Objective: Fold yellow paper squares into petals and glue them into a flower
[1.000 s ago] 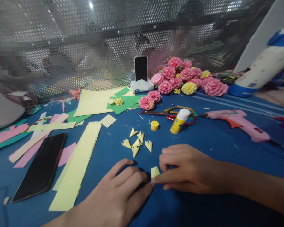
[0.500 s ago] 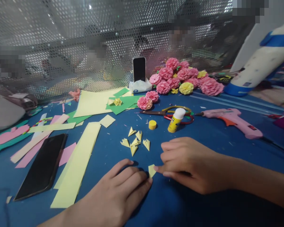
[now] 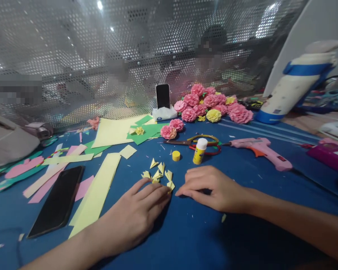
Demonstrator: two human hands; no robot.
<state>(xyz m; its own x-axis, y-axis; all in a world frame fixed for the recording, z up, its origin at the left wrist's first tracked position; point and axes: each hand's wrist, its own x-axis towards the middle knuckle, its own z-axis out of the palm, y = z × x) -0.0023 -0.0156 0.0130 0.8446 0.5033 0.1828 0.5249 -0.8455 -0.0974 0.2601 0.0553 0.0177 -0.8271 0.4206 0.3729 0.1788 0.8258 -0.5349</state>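
My left hand (image 3: 139, 206) rests low over the blue table, fingers bent. Its fingertips touch a small folded yellow paper piece (image 3: 170, 186). Just right of that piece is my right hand (image 3: 210, 187), fingers curled and thumb against the index finger, with nothing visible in it. Several more folded pale-yellow paper points, among them a folded paper point (image 3: 153, 163), lie in a loose cluster beyond the left fingertips. Behind them stand a yellow cap (image 3: 176, 156) and an uncapped glue stick (image 3: 199, 152).
Scissors (image 3: 186, 142) lie behind the glue stick, a pink glue gun (image 3: 263, 150) to their right. Pink paper flowers (image 3: 199, 105) are piled at the back. Yellow paper strips (image 3: 97, 191) and a black phone (image 3: 56, 202) lie left. A white-and-blue bottle (image 3: 295, 84) stands right.
Both hands have moved away from me toward the cluster. The small yellow paper, earlier flat between my hands, now sits beside the other points at my left fingertips. The camera view has shifted.
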